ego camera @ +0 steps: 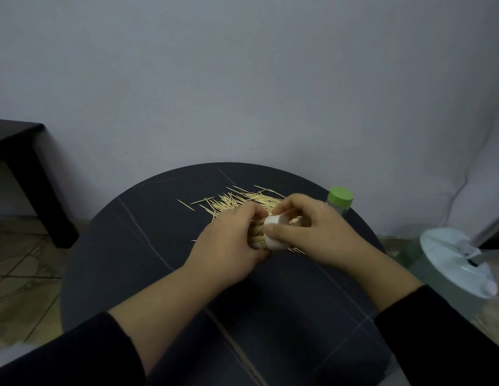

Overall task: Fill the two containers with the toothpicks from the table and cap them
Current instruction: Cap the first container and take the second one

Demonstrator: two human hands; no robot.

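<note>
Over the middle of the round dark table (pixel 148 263), my left hand (pixel 229 243) grips a container packed with toothpicks (pixel 258 235), lying sideways. My right hand (pixel 312 232) holds a white cap (pixel 276 232) against the container's open end, thumb and fingers curled round it. Loose toothpicks (pixel 231 203) lie scattered on the table just beyond both hands. A second container with a green cap (pixel 340 199) stands upright at the table's right edge, behind my right hand.
A pale round fan base (pixel 454 263) with a metal pole stands on the floor to the right. A dark side table (pixel 22 168) is at the left. A grey wall rises directly behind the round table.
</note>
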